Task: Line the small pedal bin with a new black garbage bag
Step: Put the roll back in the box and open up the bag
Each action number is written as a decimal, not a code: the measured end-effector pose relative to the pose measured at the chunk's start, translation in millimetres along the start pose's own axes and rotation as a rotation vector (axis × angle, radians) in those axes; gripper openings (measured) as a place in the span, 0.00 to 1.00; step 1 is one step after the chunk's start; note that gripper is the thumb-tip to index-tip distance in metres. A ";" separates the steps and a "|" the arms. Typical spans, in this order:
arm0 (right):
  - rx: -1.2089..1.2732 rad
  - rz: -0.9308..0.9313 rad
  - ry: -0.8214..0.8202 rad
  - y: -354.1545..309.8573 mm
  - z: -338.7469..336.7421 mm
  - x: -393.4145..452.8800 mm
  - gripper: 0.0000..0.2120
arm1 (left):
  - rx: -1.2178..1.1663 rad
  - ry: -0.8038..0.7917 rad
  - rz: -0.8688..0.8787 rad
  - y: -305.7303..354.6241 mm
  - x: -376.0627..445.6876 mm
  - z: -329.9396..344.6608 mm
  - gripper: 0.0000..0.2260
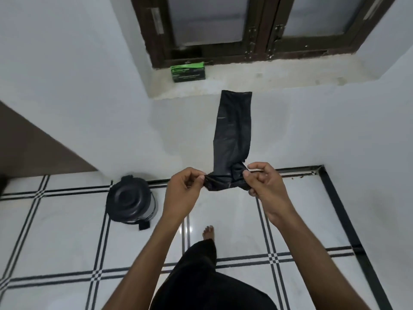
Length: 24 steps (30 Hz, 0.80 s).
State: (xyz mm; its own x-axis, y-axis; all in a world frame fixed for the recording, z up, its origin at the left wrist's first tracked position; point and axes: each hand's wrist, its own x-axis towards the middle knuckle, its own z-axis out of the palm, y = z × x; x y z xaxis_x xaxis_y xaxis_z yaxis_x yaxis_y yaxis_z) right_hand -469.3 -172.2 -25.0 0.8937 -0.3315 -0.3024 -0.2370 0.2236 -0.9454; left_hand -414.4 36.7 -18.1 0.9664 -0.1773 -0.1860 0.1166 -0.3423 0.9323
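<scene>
Black garbage bag (232, 139), black-lidded pedal bin (131, 198), green-and-black box (188, 72), white floor (67, 231) with black stripes.

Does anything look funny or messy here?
Nothing is spilled or broken. The folded black plastic garbage bag sticks out long and narrow from the left hand and right hand, not yet opened. The small round black-lidded pedal bin stands shut by the wall.

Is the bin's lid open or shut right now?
Shut: the lid lies flat on the bin, which stands apart from both hands.
</scene>
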 end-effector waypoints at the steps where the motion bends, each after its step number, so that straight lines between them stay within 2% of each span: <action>1: 0.022 -0.001 -0.002 5.8 3.8 -7.0 0.08 | -0.046 0.050 -0.035 -5.5 -11.0 -9.9 0.08; 5: -0.046 0.010 -0.085 24.3 32.1 -41.0 0.10 | -0.366 0.206 -0.295 -22.6 -56.0 -42.7 0.08; 8: -0.315 0.028 -0.226 36.7 62.9 -62.9 0.11 | -0.743 0.248 -0.451 -29.8 -76.8 -59.4 0.08; 10: -0.516 0.058 -0.368 45.7 84.3 -77.7 0.12 | -0.853 0.270 -0.469 -40.3 -89.2 -74.7 0.09; 13: -0.761 0.093 -0.533 55.3 108.1 -91.7 0.14 | -0.863 0.294 -0.453 -54.4 -100.7 -94.1 0.07; 15: -0.898 0.064 -0.501 57.5 128.0 -100.8 0.15 | -0.834 0.316 -0.432 -63.7 -108.4 -110.1 0.06; 17: -1.030 -0.164 -0.299 60.1 157.0 -111.0 0.16 | -0.721 0.337 -0.375 -75.6 -116.4 -136.0 0.06; 19: -0.922 -0.453 -0.134 53.8 187.3 -121.2 0.12 | -0.613 0.340 -0.315 -86.4 -121.1 -157.8 0.05; 20: -0.819 -0.527 -0.137 51.4 208.2 -124.8 0.09 | -0.600 0.331 -0.287 -91.8 -123.0 -172.3 0.04; 22: -0.712 -0.493 -0.280 48.3 246.6 -129.6 0.03 | -0.603 0.293 -0.242 -99.0 -124.8 -195.3 0.05; 24: -0.700 -0.345 -0.444 53.7 282.2 -132.7 0.05 | -0.617 0.254 -0.205 -105.0 -126.2 -217.8 0.07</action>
State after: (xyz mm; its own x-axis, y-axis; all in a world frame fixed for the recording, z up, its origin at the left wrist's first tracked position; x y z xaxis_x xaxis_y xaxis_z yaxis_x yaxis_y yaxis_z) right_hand -493.0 142.5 -1.4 0.9888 0.1403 -0.0505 0.0234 -0.4809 -0.8765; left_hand -498.7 296.0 -24.9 0.9258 0.0823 -0.3690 0.3384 0.2545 0.9059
